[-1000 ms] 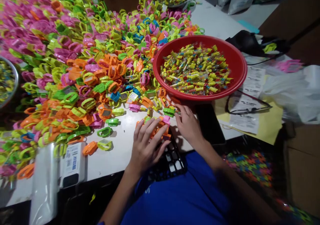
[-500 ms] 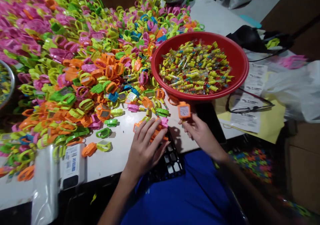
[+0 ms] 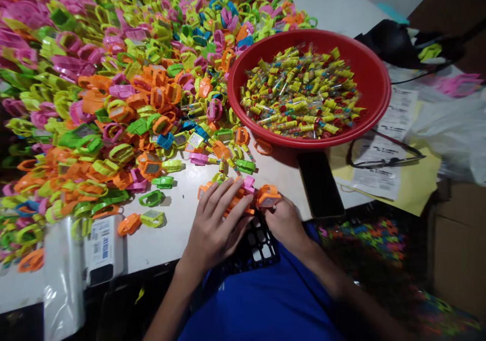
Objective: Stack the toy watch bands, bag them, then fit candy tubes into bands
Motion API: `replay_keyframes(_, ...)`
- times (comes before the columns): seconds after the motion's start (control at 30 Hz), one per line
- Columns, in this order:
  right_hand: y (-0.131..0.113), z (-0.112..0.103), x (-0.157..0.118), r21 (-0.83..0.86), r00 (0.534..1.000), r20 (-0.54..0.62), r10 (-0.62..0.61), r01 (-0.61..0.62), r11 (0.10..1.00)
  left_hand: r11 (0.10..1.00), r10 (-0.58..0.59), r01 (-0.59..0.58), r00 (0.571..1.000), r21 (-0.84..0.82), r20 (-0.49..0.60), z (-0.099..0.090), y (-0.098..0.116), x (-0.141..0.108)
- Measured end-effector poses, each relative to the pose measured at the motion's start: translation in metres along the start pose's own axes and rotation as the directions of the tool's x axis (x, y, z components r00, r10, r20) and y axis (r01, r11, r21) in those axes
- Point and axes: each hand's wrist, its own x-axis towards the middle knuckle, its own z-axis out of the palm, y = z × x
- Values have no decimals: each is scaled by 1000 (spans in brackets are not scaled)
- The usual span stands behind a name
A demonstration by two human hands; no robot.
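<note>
Pile of watches (image 3: 125, 93) fills the table (image 3: 170, 235) left of the tub (image 3: 374, 90), mostly pink, yellow, green, orange; it runs off the left and top edges. Clear sleeve (image 3: 64, 280) and white box (image 3: 104, 250) lie nearer the person, well left of the tub; the sleeve's near end hangs past the table edge.

Left hand (image 3: 214, 224) on the near side of the tub, a bit left: palm down, fingers lightly spread and bent over a small cluster (image 3: 239, 199), mainly orange with one pink piece. Fingers cover most of it; from here I can't make out whether they grip or just rest. Black rack (image 3: 260, 245) between the two hands, partly under the left one, so its full outline is hidden.

Right hand (image 3: 286, 224) nearer the tub's middle, also on the near side: fingers curled in, pinching an orange watch (image 3: 268, 196) at the cluster's right side. Fingertip contact is partly blocked by the watch; whether it touches the cluster is unclear.

Tub holds yellow-ended tubes (image 3: 296, 103), too jumbled to separate. Phone (image 3: 321, 186) just on its near side, glasses (image 3: 383, 163) to the near right, bag (image 3: 451, 133) farther right, cut off by the edge.
</note>
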Motion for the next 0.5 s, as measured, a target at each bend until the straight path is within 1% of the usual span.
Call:
replay_keyframes(0.1,1,1,-2,0,997,25,-71,71,997,1000,1,-1,1000,-15,-2,1,0,-1)
replay_keyframes(0.2,3,-4,-3,-12,993,42,-109,110,994,1000,-5,5,1000,-30,-9,3,-1,-2)
replay_keyframes(0.3,6,-9,-4,-4,990,43,-131,131,991,999,-11,11,1000,-37,-16,3,-1,-2)
replay_keyframes(0.37,7,-10,-5,-9,983,34,-181,182,983,999,-14,14,1000,-36,-16,4,-1,-2)
replay_keyframes(0.43,7,-9,-6,-38,971,24,-239,240,970,999,-16,15,1000,-33,-21,4,-1,-2)
replay_keyframes(0.5,6,-8,-7,-90,964,24,-263,264,960,999,-15,14,1000,-34,-26,4,-1,-2)
